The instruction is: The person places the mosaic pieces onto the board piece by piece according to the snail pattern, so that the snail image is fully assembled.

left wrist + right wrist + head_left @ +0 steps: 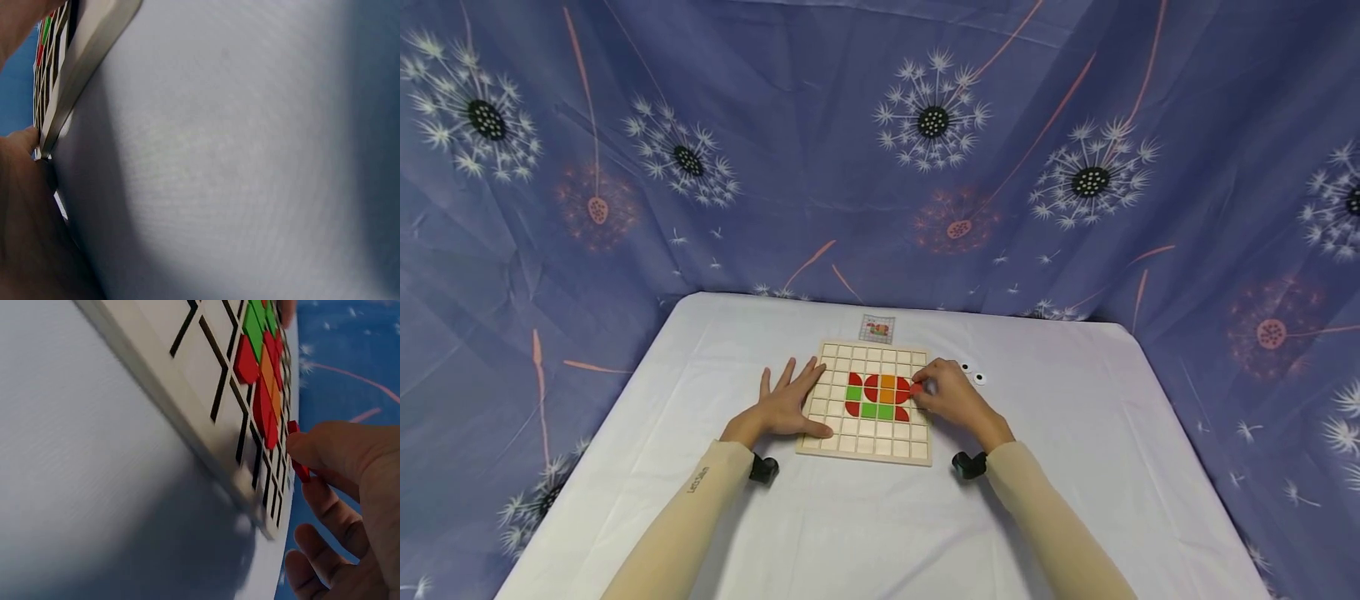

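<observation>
A wooden grid board (pixel 865 447) lies on the table, with red, green and orange pieces (pixel 887 388) set in its middle squares. My left hand (pixel 784 408) rests with spread fingers on the board's left edge, thumb near the lower left corner. Over the right side of the board, my right hand (pixel 953 395) pinches a small red tile (pixel 301 471) between thumb and index finger. This tile is just right of the red pieces on the grid. In the right wrist view the other fingers are loosely bent below it.
Behind the board lies a small picture card (pixel 877 328) showing a coloured pattern on a grid. Two white eye discs (pixel 980 378) sit on the table right of the board, beyond my right hand. A white cloth (pixel 1075 433) covers the table, and a blue dandelion-print curtain (pixel 850 167) hangs around it.
</observation>
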### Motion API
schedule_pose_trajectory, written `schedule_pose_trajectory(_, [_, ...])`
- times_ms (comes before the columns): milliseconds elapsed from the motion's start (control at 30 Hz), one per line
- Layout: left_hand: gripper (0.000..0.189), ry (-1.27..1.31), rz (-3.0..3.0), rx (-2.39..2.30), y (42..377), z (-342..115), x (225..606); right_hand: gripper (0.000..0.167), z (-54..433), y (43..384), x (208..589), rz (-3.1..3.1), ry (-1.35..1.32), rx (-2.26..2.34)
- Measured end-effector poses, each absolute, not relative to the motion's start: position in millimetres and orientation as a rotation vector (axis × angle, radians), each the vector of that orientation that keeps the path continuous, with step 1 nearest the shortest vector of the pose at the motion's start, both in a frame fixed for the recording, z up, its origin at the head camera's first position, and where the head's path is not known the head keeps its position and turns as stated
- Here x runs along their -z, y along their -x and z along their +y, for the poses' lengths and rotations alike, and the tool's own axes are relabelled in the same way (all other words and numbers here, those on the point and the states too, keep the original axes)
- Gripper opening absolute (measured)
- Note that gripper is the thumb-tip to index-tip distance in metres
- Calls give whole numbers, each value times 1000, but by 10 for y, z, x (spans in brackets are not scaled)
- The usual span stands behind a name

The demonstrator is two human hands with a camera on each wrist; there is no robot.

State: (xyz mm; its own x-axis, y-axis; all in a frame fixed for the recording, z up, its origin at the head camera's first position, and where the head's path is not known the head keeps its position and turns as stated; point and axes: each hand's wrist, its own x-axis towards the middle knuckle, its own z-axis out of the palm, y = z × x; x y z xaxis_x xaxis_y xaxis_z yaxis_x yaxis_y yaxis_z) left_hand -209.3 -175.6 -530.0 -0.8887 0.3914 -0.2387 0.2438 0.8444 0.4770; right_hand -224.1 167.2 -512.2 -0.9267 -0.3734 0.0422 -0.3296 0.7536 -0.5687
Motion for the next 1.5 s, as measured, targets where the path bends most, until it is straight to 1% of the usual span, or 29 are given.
schedule_pose_trajectory(467, [128, -479, 2709, -619, 2078, -1755, 5292, 21, 1123, 2475, 5079, 2770, 809, 848])
schedule_pose_trajectory(1167, [127, -469, 2695, -613, 2076, -1749, 5286, 25, 705, 2593, 5110, 2754, 877, 855])
schedule_pose_trajectory(1500, [128, -468, 2692, -600, 2085, -1757, 5301, 25, 536, 2642, 5141, 2781, 885, 759])
